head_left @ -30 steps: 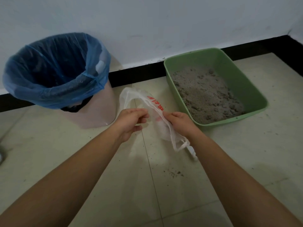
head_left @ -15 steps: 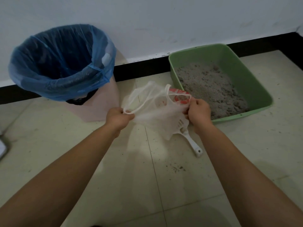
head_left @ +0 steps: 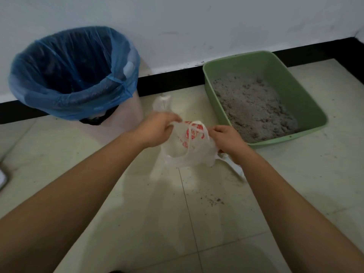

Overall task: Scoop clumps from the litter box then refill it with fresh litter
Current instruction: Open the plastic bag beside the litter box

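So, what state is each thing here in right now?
Plastic bag, crumpled, held up.
Left hand, gripping the bag's left edge.
Right hand, pinching the bag's right side.
Trash bin, upright, open, lined with a blue liner.
Litter box, on the floor, holding lumpy grey litter.
Scoop, lying on the floor, mostly hidden.

Red print on a held plastic bag, not legible.

A red printed mark (head_left: 192,133) is seen on the thin white plastic bag (head_left: 189,154), which is gripped by the left hand (head_left: 157,129) and the right hand (head_left: 228,138). The print lies between the two hands, just beside the left hand's fingertips, and is crossed by a handle loop of the bag. A roundish emblem with smaller red marks below it can be made out, but the film is crumpled and blurred, so no letters or numbers can be read.
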`<state>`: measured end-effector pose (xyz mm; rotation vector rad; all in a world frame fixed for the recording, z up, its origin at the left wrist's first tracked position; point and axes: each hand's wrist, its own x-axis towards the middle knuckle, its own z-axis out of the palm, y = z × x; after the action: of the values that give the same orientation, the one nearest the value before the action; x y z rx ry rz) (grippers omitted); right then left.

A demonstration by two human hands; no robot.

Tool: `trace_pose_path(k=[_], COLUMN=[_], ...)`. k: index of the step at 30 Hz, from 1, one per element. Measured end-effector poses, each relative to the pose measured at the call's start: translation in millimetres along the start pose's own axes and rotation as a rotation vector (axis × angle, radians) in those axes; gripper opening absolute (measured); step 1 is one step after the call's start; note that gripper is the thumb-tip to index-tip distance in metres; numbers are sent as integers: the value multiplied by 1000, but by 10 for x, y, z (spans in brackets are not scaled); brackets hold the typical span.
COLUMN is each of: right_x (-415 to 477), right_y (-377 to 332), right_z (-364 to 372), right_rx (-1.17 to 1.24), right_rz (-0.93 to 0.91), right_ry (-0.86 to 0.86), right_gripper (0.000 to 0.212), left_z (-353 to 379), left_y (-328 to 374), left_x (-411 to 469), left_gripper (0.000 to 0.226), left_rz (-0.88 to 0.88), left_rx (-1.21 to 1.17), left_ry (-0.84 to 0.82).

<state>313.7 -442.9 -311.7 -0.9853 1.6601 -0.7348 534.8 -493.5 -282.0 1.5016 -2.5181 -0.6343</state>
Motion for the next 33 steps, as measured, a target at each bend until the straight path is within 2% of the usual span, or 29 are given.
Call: trace_pose_path(k=[1, 3, 6, 8, 9, 11, 12, 14, 16, 18, 19, 21, 24, 26, 28, 30, 31, 33], right_x=[14, 56, 32, -69, -123, -223, -272, -288, -237, -188, -175, -150, -84, -31, 4, 0, -16, -23], right_y=[13, 29, -52, -224, -324, -499, -558, -548, -403, -219, -134, -6, 104, 145, 164, 240, 315, 488], right_z=[1, 3, 19, 12, 8, 45, 89, 195, 260, 265, 259, 259, 285, 290, 301, 340, 360, 363], right_rx=[-39, -224, -525, -537, -482, -442, -483, -645, -879, -1100, -1186, -1290, -1374, -1378, -1365, -1461, -1515, -1523], right_rz=[-3, -44, -171, -369, -471, -597, -606, -532, -366, -210, -189, -223, -228, -240, -207, -156, -144, -165], right_ry=[3, 56, 221, 328, 318, 118, -40, -334, -530, -543, -470, -265, -75, -65, -138, -245, -295, -353], right_gripper=[23, 22, 35, 31, 27, 23, 24, 29, 32, 37, 37, 40, 71, 95, 119, 143, 150, 151], left_z=[70, 216, 344, 367, 356, 354, 355, 388, 456, 551, 592, 596, 584, 623, 618, 624, 629, 629], left_y=[-58, -152, -175, -139, -108, -87, -72, -150, -268, -447, -501, -513, -398, -416, -408, -338, -316, -351], left_x=[-8, -15, -47, -57, -70, -72, -71, -65, -99, -109, -110, -148, -186, -192, -172, -165, -167, -194], left_gripper=[36, 40, 63, 76, 76, 63, 52, 25, 30, 42, 52, 54, 59, 84, 118, 146, 151, 145], left_rz=[29, 61, 79, 78, 60, 2, -26, 62, 117, 74, 91, 68, -38, -98, -197, -276, -296, -299], left_rx=[182, 387, 438, 399, 379, 348, 313, 299, 371, 453, 555, 620, 596, 562, 524, 491, 487, 491], left_ry=[-83, -177, -222, -221, -205, -161, -161, -132, -136, -220, -281, -333, -410, -503, -628, -733, -753, -736])
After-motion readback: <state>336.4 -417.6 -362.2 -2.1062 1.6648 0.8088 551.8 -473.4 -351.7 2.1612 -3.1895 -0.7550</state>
